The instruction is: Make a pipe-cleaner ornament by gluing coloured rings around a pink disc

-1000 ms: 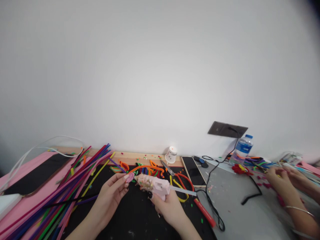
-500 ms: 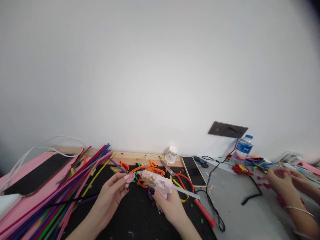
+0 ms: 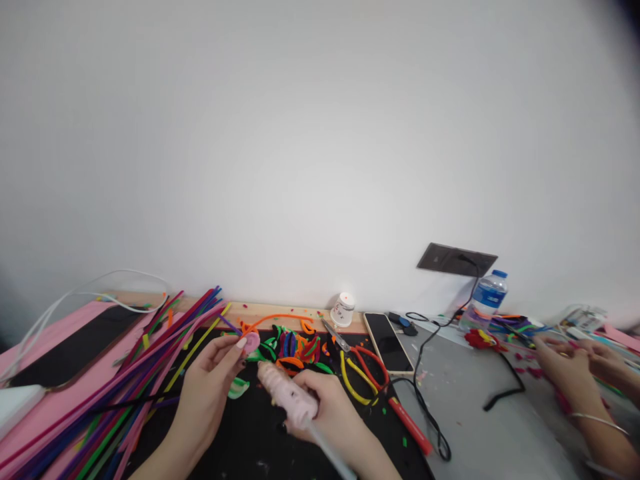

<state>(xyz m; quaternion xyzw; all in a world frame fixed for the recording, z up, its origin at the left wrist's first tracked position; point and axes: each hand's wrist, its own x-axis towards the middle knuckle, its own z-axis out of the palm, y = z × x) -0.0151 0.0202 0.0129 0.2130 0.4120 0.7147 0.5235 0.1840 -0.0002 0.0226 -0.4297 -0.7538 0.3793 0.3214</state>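
My left hand [image 3: 207, 387] pinches a small pink round piece [image 3: 251, 343] between thumb and fingertips, an orange pipe cleaner [image 3: 280, 317] arcing away from it. My right hand [image 3: 333, 417] grips a pink hot glue gun [image 3: 287, 393] with its nozzle pointing up-left, a short gap below the pink piece. A clear glue stick [image 3: 333, 457] sticks out of the gun's back. A green leaf-shaped piece [image 3: 239, 387] lies on the black mat [image 3: 250, 440] between my hands.
Several long coloured pipe cleaners [image 3: 125, 387] fan out at left. Bent loops [image 3: 295, 348], scissors [image 3: 334, 335], yellow and red pliers [image 3: 365, 377], a white cup [image 3: 342, 309], a phone [image 3: 386, 341], a black cord [image 3: 425, 373] and a water bottle [image 3: 485, 297] lie beyond. Another person's hands [image 3: 575, 360] work at right.
My right hand swung the glue gun from lying sideways to pointing up-left and lower. My left hand lifted the pink piece slightly up and left. Pliers once hidden by the gun now show.
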